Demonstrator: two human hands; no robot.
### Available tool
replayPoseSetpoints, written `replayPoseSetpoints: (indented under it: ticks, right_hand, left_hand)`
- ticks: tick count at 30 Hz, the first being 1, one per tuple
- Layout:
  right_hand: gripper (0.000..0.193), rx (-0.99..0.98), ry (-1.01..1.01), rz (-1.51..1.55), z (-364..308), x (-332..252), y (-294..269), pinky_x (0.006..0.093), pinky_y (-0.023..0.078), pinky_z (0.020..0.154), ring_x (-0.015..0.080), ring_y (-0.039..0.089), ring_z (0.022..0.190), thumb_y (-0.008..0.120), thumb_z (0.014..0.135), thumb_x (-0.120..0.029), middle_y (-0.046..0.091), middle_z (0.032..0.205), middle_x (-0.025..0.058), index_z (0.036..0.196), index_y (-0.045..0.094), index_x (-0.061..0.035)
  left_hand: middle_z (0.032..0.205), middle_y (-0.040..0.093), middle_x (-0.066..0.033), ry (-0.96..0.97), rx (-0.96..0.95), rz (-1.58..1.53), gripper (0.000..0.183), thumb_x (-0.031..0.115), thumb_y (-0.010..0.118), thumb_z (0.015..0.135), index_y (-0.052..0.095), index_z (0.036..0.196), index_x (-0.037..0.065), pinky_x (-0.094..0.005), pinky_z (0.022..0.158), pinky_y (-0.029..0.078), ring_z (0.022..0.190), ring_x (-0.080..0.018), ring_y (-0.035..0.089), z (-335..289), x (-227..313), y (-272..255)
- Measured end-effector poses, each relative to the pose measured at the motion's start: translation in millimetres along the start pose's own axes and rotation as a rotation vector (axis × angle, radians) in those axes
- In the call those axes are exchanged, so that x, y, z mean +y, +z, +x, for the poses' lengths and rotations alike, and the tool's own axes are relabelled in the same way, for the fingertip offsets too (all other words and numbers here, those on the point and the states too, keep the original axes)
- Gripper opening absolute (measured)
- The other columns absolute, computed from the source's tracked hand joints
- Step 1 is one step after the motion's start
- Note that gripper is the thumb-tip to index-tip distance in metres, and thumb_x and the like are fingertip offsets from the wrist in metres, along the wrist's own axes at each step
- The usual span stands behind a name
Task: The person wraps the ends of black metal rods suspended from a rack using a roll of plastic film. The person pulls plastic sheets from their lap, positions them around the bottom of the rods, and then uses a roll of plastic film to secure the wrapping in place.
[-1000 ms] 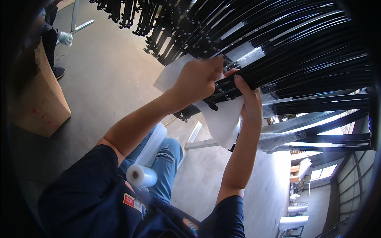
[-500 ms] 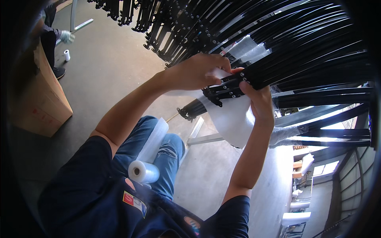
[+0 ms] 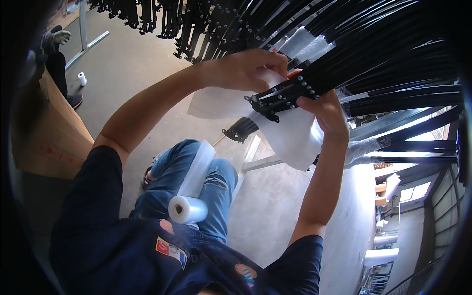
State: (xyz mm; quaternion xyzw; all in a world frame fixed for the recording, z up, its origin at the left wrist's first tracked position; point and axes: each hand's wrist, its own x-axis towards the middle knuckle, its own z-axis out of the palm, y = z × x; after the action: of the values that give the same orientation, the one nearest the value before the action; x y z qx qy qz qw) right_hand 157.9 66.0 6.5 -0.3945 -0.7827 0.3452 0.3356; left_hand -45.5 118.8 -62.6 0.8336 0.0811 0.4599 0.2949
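Pinched the upper part of a thin white sheet (image 3: pixel 292 142) in the bent fingers of the left hand (image 3: pixel 246 69), just beside the near ends of a bundle of black strips (image 3: pixel 287 97), with the very fingertips partly out of sight. Clasped the bundle in the right hand (image 3: pixel 328 114), thumb against its lower side and fingertips just showing above, close to the rivets (image 3: pixel 301 78). Had the sheet behind and under the bundle, spread leftward beneath the left wrist and hanging in a curve below, toward the right forearm (image 3: pixel 327 182). Seemed best to keep the right-hand clasp firm near the rivets, so as to hold the ends together and level while tensioning the sheet with the left. Called for drawing the upper edge snugly over the strips, evenly rather than sharply, with special care around the knobby end fittings (image 3: pixel 275 118), probably the likeliest to catch or pierce so thin a material. Needed watching, too, at the loose lower edge, hanging free and apt to fold or snag on the neighbouring bundle (image 3: pixel 241 129) just below. Looked wise to shift the right thumb only after trapping the sheet. Had a roll of clear film (image 3: pixel 189 210) on the lap, over the jeans (image 3: pixel 219 183), apart from both hands.
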Motion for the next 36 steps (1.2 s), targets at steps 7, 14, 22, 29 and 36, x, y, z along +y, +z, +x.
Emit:
replayPoseSetpoints:
  ticks: [7,14,22,29,36]
  right_hand:
    - [0.041,-0.046,-0.035,0.089,-1,7,-7,0.0377,0.047,0.079,0.0203,0.061,0.081,0.07,0.058,-0.009,0.062,0.09,0.009,0.097,0.06,-0.0064]
    - [0.045,0.024,0.038,0.006,-8,1,-11,0.0365,0.048,0.077,0.0213,0.062,0.074,0.075,0.053,-0.007,0.064,0.085,0.0076,0.096,0.061,-0.008]
    - [0.05,0.007,-0.032,-0.102,-10,-7,-6,0.036,0.047,0.08,0.0232,0.062,0.08,0.073,0.06,-0.008,0.062,0.087,0.0116,0.106,0.055,-0.0053]
    - [0.025,0.058,0.527,-0.777,-31,-24,-12,0.0331,0.042,0.08,0.0215,0.059,0.081,0.067,0.067,-0.003,0.06,0.094,0.0104,0.091,0.063,-0.0073]
    - [0.015,0.825,-0.344,-1.619,-26,-9,17,0.0382,0.031,0.081,0.0156,0.049,0.089,0.069,0.064,-0.003,0.057,0.082,0.0013,0.076,0.066,-0.0126]
  left_hand:
    - [0.086,0.052,-0.0077,-0.022,-0.108,0.005,0.028,0.013,0.067,0.067,0.051,0.09,0.01,-0.0309,0.07,0.046,0.081,-0.0193,0.055,7,-1,-7]
    - [0.096,0.058,-0.0122,-0.136,-0.104,0.343,0.035,0.017,0.071,0.061,0.05,0.088,0.012,-0.0336,0.068,0.05,0.082,-0.025,0.059,13,22,-2]
    - [0.1,0.059,-0.0112,-0.094,-0.167,0.227,0.049,0.018,0.067,0.064,0.053,0.111,0.016,-0.0392,0.07,0.051,0.083,-0.0263,0.06,28,12,-9]
    - [0.087,0.062,-0.012,-0.138,-0.24,0.203,0.039,0.014,0.067,0.062,0.062,0.101,0.014,-0.0379,0.07,0.051,0.081,-0.0252,0.06,36,-12,-14]
    - [0.098,0.058,-0.0121,-0.198,-0.266,0.294,0.038,0.017,0.064,0.069,0.058,0.106,0.014,-0.0377,0.073,0.05,0.086,-0.0236,0.058,34,0,-12]
